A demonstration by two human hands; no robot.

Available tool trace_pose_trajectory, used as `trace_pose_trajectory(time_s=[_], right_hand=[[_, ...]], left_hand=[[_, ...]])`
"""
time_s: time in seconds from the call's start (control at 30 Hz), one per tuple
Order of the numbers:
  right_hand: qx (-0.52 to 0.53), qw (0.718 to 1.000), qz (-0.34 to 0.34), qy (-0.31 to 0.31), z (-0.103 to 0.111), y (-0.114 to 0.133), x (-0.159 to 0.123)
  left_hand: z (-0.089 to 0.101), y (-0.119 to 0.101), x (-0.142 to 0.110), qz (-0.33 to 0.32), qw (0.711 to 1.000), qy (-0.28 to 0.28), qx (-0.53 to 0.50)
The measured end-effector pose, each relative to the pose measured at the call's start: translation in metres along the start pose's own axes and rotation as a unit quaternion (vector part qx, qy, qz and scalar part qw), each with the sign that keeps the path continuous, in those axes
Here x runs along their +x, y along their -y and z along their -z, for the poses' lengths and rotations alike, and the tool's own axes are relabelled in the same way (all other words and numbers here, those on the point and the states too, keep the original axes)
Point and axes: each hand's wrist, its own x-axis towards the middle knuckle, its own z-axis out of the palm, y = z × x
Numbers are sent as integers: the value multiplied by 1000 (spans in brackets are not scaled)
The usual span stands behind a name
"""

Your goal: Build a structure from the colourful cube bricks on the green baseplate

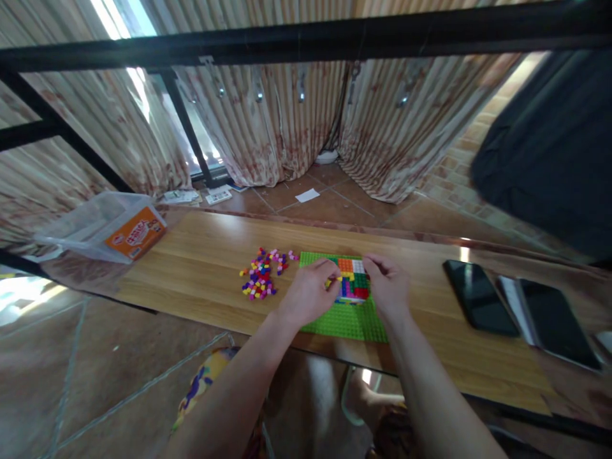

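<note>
A green baseplate (344, 322) lies on the wooden table (201, 268) with a block of coloured bricks (354, 280) built on its far part. My left hand (310, 293) rests curled on the plate's left side, fingertips pinched at a small yellow brick by the built block. My right hand (388, 284) sits on the right side, fingers bent and pressed against the bricks' top right corner. A loose heap of small coloured bricks (262, 274) lies left of the plate.
A clear plastic box with an orange label (108, 226) lies tipped at the table's left end. Two dark phones (478, 296) (557, 322) lie at the right. Black metal bars (306, 38) cross overhead. Curtains and tiled floor lie beyond.
</note>
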Motion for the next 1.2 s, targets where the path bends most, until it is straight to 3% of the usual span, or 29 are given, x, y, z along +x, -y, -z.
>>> trace_pose_trajectory(time_s=[0.23, 0.53, 0.87, 1.07, 1.2], right_hand=[[-7, 1000, 9, 3, 2, 0, 1], [-12, 1000, -3, 5, 4, 3, 1], [-7, 1000, -14, 22, 6, 6, -2], [-24, 995, -17, 99, 8, 5, -9], [-62, 992, -7, 111, 7, 0, -11]], left_hand=[[-8, -4, 8, -2, 999, 32, 41], [-23, 0, 10, -53, 994, 36, 88], [-33, 2, 7, -5, 995, -2, 103], [-34, 2, 4, 39, 996, -17, 81], [-33, 1, 4, 54, 996, -8, 64]])
